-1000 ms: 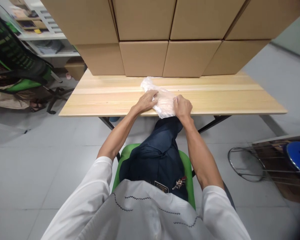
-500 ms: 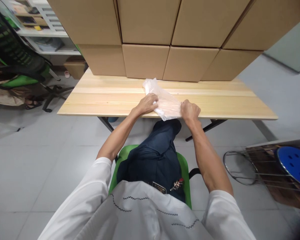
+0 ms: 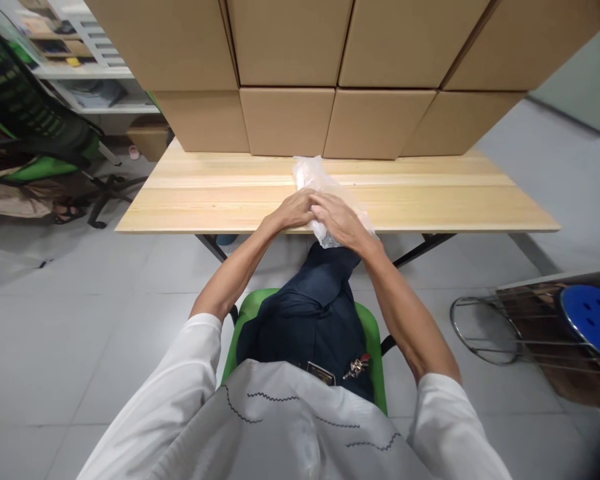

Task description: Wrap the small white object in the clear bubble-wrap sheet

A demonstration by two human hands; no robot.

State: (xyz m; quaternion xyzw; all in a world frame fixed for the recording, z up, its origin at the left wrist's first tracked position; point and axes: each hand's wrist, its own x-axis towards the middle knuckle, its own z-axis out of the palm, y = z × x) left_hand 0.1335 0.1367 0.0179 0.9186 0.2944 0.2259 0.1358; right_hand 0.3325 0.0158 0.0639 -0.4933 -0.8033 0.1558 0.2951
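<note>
A crumpled clear plastic bag (image 3: 314, 176) with something pale inside lies at the near edge of the wooden table (image 3: 215, 193). My left hand (image 3: 294, 209) rests on the bag's left side with its fingers curled onto the plastic. My right hand (image 3: 341, 221) lies flat across the top of the bag, fingers stretched out toward the left hand and nearly touching it. Most of the bag's near half is hidden under the two hands.
Stacked cardboard boxes (image 3: 286, 120) line the back of the table. A green and black office chair (image 3: 25, 127) stands at the left before white shelves (image 3: 93, 73). A blue stool (image 3: 594, 320) with a chrome ring sits at the right. I sit on a green chair (image 3: 375, 347).
My right hand has moved from the bag's right end leftward over its top, opening flat beside the left hand. The left hand has stayed in place.
</note>
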